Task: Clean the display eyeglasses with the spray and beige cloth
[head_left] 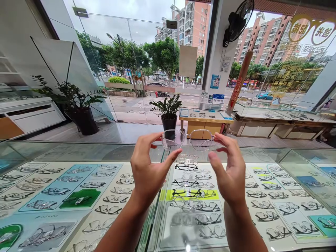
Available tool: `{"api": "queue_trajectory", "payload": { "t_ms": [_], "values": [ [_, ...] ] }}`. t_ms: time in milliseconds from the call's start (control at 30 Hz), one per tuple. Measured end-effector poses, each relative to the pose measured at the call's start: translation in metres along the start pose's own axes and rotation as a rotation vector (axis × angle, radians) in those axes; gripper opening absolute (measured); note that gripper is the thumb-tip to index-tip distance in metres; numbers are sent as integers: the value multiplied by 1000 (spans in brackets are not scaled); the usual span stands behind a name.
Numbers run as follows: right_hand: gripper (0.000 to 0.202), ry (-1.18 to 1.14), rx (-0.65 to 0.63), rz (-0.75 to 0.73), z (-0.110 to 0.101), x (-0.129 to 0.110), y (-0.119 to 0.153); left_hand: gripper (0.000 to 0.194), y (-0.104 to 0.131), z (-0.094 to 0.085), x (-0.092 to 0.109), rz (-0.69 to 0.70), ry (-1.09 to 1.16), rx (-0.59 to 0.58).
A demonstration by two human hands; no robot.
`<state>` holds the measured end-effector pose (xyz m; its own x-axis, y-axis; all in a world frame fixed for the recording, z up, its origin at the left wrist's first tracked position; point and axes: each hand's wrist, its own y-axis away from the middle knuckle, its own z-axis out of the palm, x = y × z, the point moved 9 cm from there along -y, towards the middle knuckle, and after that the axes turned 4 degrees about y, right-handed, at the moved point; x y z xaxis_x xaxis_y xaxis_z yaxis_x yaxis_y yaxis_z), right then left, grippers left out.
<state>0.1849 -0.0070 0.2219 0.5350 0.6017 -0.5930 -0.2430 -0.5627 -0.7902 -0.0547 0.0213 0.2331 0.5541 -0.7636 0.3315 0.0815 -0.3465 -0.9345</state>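
A pair of eyeglasses (201, 149) with thin metal rims and clear lenses is held up level in front of me, above the glass display counter. My left hand (149, 161) grips its left side by the hinge, fingers behind and thumb stretched below the lens. On the opposite side my right hand (229, 166) pinches the other hinge with its fingertips, the thumb lower and apart from the rim. Faint printing shows on the lenses. The temples are mostly hidden behind the hands.
Under the counter glass (147, 238) lie rows of spectacle frames (186, 167). Potted plants (169, 120) stand on the floor beyond, near a wooden display table (202, 120). Glass walls face the street. A black fan (237, 24) hangs on the pillar.
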Motion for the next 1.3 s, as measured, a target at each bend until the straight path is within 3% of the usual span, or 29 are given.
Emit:
{"api": "queue_trajectory", "payload": {
  "t_ms": [200, 467, 667, 967, 1133, 1300],
  "values": [
    [27, -150, 40, 97, -1, 20, -6, 62, 1, -4, 6, 104, 22, 47],
    [21, -267, 64, 146, -1, 26, -6, 63, 2, -4, 11, 140, 47, 65],
    [25, -504, -46, 218, 17, 32, -2, 59, 2, 0, 17, 153, 42, 33],
    [22, -685, -69, 343, 22, 36, 0, 59, 3, 3, 16, 137, 54, 20],
    [20, -648, -113, 302, 24, 36, 0, 58, 4, 6, 9, 71, 75, -9],
    [25, -338, -73, 171, 13, 32, -7, 55, 0, 12, -1, 7, 83, -125]
  ]
}}
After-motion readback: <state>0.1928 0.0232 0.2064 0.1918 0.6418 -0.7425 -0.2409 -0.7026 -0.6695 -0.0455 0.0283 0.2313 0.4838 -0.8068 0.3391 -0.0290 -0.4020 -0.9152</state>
